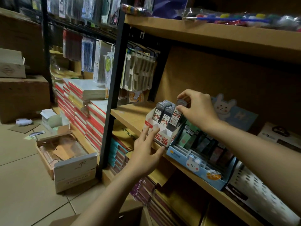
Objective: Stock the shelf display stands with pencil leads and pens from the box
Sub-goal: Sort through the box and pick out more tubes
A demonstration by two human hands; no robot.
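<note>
Dim stockroom, tiled floor (24,185), wooden shelf (128,118), left hand (146,154) spread against display stand (161,134), right hand (197,108) pinching lead case (180,104)

Both forearms extended, left hand (146,154) fingers spread, right hand (197,107) pinching fingertips together

I see stacked notebooks (91,111) far left, hanging packets (138,70) above them, colourful pom-poms (244,17) on the top shelf — and cardboard cartons (21,93) on the tiled floor (24,185).
</note>
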